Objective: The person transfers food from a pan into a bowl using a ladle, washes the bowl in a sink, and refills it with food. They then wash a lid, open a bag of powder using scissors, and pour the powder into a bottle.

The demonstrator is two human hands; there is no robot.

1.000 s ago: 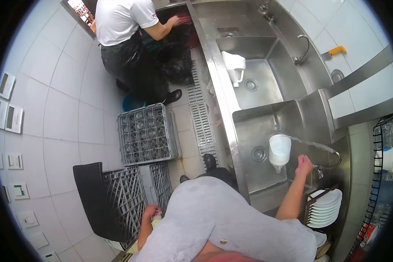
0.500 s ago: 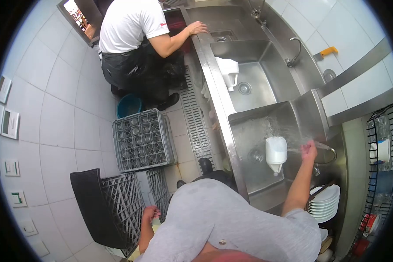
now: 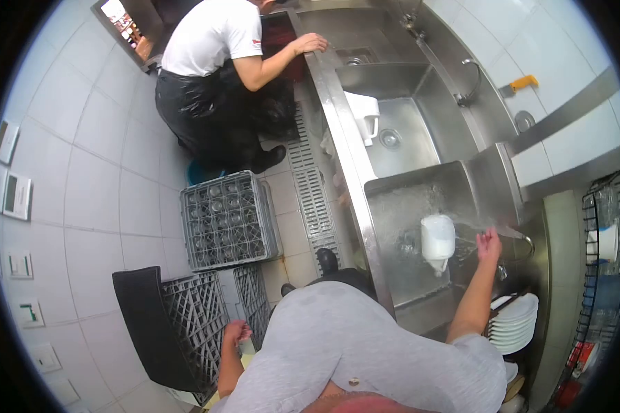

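My right hand [image 3: 489, 244] is over the near sink [image 3: 420, 296], beside the spray of water from the tap [image 3: 528, 244]. Its fingers are loosely bent and apart, with nothing visible in them. Left of that hand, a white plastic jug [image 3: 437, 237] lies in the wet sink, its narrow end toward me. My left hand [image 3: 236, 332] hangs low at my side, loosely open and holding nothing I can see, close to the grey plastic racks [image 3: 194, 303].
A second white jug [image 3: 362, 113] stands in the middle sink [image 3: 410, 124]. A co-worker [image 3: 213, 41] bends at the far end, one hand on the sink edge. A glass rack [image 3: 224, 220] sits on the floor; stacked white plates [image 3: 515, 323] and a wire shelf [image 3: 589, 275] are at right.
My right hand has shifted slightly and the water spray looks different around it. The co-worker has leaned a little, now covering more of the blue-green bucket. The jug stays put.
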